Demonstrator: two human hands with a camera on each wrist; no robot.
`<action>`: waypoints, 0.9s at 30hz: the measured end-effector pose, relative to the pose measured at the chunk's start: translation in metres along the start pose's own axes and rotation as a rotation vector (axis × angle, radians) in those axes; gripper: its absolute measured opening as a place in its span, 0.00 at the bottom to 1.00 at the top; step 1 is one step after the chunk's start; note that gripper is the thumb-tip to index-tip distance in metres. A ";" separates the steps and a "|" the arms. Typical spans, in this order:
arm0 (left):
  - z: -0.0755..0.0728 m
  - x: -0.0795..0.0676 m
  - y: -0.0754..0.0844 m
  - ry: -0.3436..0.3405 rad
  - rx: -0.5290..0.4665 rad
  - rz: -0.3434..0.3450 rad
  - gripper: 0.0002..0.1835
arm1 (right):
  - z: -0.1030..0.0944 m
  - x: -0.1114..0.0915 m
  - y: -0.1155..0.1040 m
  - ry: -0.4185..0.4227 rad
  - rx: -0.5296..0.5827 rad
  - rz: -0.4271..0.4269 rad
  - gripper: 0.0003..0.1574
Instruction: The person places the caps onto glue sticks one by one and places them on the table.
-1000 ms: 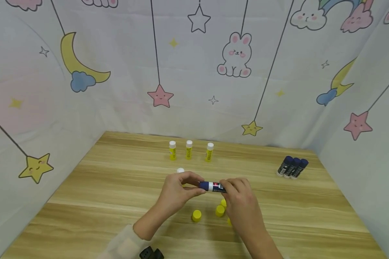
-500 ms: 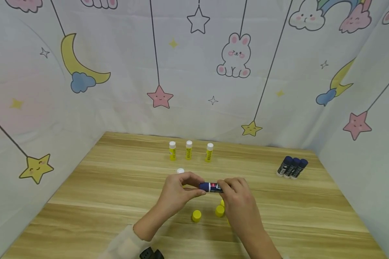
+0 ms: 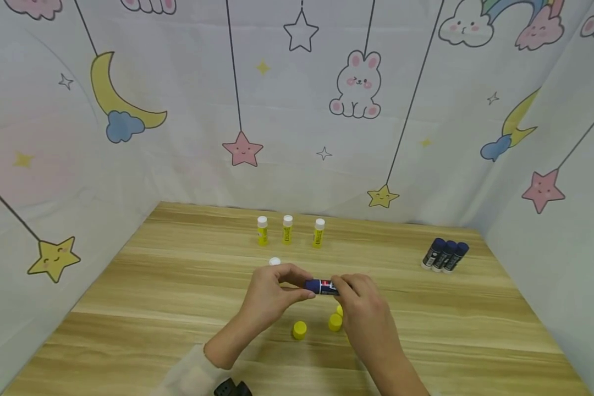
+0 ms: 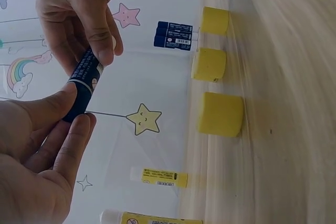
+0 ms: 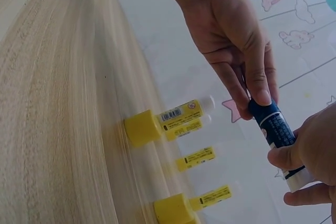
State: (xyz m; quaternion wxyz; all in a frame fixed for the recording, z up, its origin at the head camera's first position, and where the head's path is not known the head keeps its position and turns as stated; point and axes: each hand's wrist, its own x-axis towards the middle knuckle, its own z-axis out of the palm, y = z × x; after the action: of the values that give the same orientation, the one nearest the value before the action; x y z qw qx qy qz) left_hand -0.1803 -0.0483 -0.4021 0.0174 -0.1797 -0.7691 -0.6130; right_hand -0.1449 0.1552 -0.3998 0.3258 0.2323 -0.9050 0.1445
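Observation:
Both hands hold one navy glue stick [image 3: 323, 286] nearly level above the table. My left hand [image 3: 271, 291] pinches its navy cap end between thumb and fingers. The right hand [image 3: 370, 311] grips the body, covering much of it in the head view; its white base [image 5: 299, 179] shows in the right wrist view. Only a thin white line [image 4: 81, 84] parts cap and body. Below the hands, yellow caps [image 3: 299, 330] stand on the table, some partly hidden by the right hand. Behind the left hand, the white top [image 3: 274, 261] of a yellow tube shows.
Three yellow glue tubes with white tops [image 3: 287, 231] stand toward the table's back edge. Three navy glue sticks [image 3: 444, 256] stand side by side at the back right. A printed cloth [image 3: 297, 110] hangs behind and beside the wooden table [image 3: 143, 286].
The wide white band between the glue stick's cap and body has narrowed to a thin line. My right hand has shifted slightly left with the body; the left hand has barely moved.

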 end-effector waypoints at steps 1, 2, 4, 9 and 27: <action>0.001 0.000 0.001 0.004 0.003 0.001 0.11 | 0.000 0.000 0.000 0.002 -0.002 -0.001 0.24; 0.002 0.000 0.002 0.007 0.007 0.004 0.11 | -0.001 0.000 0.000 0.004 -0.005 -0.001 0.24; 0.004 0.001 0.004 0.011 0.018 0.014 0.11 | -0.002 0.000 0.000 0.010 -0.011 0.005 0.24; 0.007 0.002 0.008 0.026 0.054 0.047 0.10 | -0.003 0.000 -0.002 0.029 -0.021 0.021 0.24; 0.006 0.001 0.010 0.049 0.064 0.095 0.10 | 0.000 0.003 -0.008 0.048 -0.028 0.047 0.23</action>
State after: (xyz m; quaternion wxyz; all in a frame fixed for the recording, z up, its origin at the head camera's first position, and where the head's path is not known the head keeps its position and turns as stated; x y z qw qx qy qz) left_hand -0.1768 -0.0403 -0.3936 0.0712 -0.2003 -0.7782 -0.5910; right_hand -0.1427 0.1472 -0.3963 0.3474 0.2028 -0.9040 0.1448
